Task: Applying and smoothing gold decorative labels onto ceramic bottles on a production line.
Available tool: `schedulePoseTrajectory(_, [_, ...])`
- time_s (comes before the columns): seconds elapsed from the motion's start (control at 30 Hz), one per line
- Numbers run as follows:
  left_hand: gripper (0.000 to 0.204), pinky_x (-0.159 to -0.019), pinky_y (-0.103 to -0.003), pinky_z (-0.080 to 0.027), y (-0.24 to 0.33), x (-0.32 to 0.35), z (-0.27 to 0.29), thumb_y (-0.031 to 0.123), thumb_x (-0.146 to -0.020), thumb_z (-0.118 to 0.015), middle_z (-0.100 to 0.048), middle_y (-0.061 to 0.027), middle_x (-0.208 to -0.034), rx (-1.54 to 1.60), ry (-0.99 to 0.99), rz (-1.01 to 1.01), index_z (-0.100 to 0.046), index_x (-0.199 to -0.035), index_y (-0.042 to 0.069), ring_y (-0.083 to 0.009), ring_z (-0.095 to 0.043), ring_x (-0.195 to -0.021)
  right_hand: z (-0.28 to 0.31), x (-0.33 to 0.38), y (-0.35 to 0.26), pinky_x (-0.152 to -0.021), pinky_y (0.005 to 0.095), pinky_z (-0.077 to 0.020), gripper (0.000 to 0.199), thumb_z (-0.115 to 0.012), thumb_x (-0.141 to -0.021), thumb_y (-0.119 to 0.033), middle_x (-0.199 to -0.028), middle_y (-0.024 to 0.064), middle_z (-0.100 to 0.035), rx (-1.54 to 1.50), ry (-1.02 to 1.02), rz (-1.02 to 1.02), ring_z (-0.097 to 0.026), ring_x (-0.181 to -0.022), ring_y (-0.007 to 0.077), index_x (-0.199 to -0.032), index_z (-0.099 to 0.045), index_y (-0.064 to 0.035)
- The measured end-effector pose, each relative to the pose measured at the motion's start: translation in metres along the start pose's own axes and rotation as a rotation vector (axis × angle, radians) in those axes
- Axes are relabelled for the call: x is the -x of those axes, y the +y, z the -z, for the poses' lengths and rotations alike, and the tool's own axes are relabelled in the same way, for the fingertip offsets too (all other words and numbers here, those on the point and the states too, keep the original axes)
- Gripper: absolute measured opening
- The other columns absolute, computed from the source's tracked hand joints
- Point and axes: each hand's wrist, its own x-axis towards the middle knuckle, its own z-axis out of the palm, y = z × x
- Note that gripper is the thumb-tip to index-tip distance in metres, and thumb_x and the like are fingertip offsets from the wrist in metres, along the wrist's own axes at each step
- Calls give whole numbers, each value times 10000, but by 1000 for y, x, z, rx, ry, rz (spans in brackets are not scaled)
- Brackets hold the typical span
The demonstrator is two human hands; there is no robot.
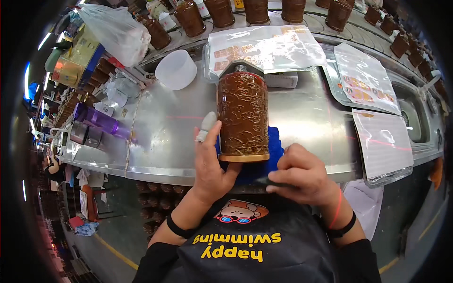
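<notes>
A brown embossed bottle [243, 111] with a gold rim at its near end stands or tilts in front of me, its dark, angular shoulder away from me. My left hand [211, 167] grips it low on the left side, with the thumb under the gold rim. A grey finger cot [206, 126] covers one fingertip. To the right of the bottle's near end, apart from it, is my right hand [302, 174], its fingers curled into a pinch. Something small and dark shows at those fingertips, too small to name. A blue cloth [273, 146] lies beneath and behind the bottle.
On the metal worktable [311, 122] are a white plastic tub [176, 70], a sticker sheet [264, 47] on a tray, more sheets [382, 144] at the right and a purple cup [96, 119] at the left. Similar brown bottles [219, 12] line a conveyor behind. A sink [410, 111] is far right.
</notes>
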Motion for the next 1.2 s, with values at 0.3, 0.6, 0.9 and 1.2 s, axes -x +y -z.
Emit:
schedulePoseTrajectory(0.3, [691, -1114, -575, -190, -7, 4, -3, 313, -897, -631, -450, -237, -1351, 128, -24, 85, -333, -1368, -95, -412, -436, -1266, 1, 2, 4, -623, 353, -399, 259, -804, -659, -105, -795, 44, -537, 61, 137, -15, -519, -701, 228, -864, -650, -76])
schedulePoseTrajectory(0.6, [700, -1110, -568, -208, -8, 2, -3, 310, -888, -639, -468, -228, -1337, 5, -27, 26, -330, -1363, -101, -401, -464, -1241, -3, 0, 3, -636, 349, -409, 279, -808, -651, -103, -810, 48, -549, 210, 218, -50, -524, -723, 233, -877, -650, -64])
schedulePoseTrajectory(0.9, [509, -1083, -563, -255, -5, 13, 9, 249, -885, -647, -557, -212, -1231, 37, 60, -62, -452, -1276, -12, -366, -503, -1165, 9, 24, 3, -644, 271, -418, 180, -727, -822, -133, -788, 55, -584, -305, 331, -368, -526, -698, 148, -889, -610, -14])
schedulePoseTrajectory(1.2, [274, -1045, -516, -311, 8, -19, 8, 84, -737, -715, -649, -59, -1088, -122, -117, -714, -647, -977, 198, -238, -540, -1069, 4, 29, 10, -687, 207, -412, 171, -668, -902, -144, -815, -1, -575, -581, 538, -596, -504, -749, 57, -922, -583, 3])
